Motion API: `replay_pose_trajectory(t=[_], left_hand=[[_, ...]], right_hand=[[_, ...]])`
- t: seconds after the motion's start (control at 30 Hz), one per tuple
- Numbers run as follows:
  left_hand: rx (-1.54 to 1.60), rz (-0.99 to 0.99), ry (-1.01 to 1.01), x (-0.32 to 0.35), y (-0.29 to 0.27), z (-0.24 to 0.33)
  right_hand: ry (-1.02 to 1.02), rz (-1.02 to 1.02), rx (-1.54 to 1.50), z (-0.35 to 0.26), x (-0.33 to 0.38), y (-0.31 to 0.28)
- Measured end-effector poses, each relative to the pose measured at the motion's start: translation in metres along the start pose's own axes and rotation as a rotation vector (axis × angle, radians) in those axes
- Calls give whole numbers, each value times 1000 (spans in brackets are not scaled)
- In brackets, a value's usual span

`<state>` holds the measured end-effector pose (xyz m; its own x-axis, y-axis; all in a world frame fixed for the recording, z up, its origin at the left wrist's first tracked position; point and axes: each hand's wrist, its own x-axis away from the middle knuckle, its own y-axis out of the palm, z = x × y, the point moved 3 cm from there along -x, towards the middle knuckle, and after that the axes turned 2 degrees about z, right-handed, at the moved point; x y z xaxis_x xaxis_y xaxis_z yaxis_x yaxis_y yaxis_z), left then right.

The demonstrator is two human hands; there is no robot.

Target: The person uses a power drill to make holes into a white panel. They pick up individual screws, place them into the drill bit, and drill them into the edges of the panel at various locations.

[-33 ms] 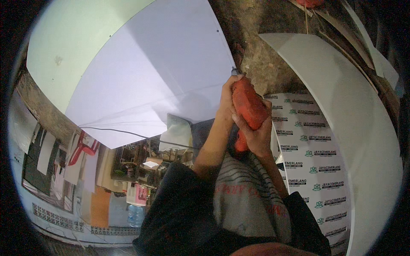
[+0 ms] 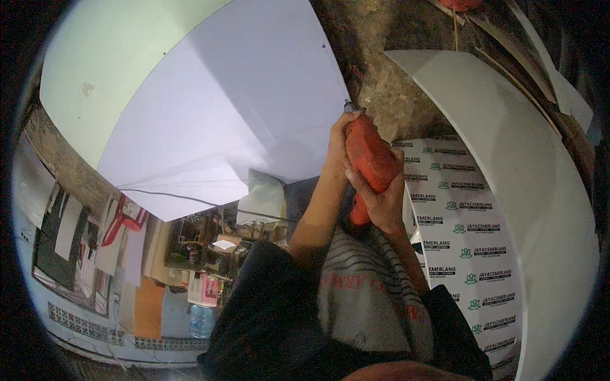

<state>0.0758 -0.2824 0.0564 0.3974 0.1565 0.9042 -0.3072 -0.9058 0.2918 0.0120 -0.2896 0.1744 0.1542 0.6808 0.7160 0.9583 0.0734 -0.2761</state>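
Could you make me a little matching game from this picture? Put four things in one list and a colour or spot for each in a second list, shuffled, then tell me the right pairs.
Things:
1. power drill
2. large flat panel
3. water jug
4. curved board

Descriptions:
A. pale blue, low down at the lower left
B. red-orange, gripped by both hands
C. white, arching along the right side
D. white, spread across the upper left, by the drill's tip

Pairs: 1-B, 2-D, 3-A, 4-C. The left hand wraps the drill's front; the right hand holds its handle.

Rough wall (image 2: 394, 101), cluttered workshop below
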Motion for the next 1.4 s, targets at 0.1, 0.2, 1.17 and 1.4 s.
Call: replay_pose_trajectory(t=[0.1,0.2,1.17,1.4], left_hand=[[-3,-72,21,-5,1,1],[-32,-111,56,-6,-3,1],[-1723,649,1332,161,-387,31],[-1763,736,1437,130,-410,43]], right_hand=[[-7,-11,-3,2,-3,-1],[-129,12,75,5,-5,-2],[-512,-289,-1060,-28,192,-73],[-743,-559,-1136,-63,271,-84]])
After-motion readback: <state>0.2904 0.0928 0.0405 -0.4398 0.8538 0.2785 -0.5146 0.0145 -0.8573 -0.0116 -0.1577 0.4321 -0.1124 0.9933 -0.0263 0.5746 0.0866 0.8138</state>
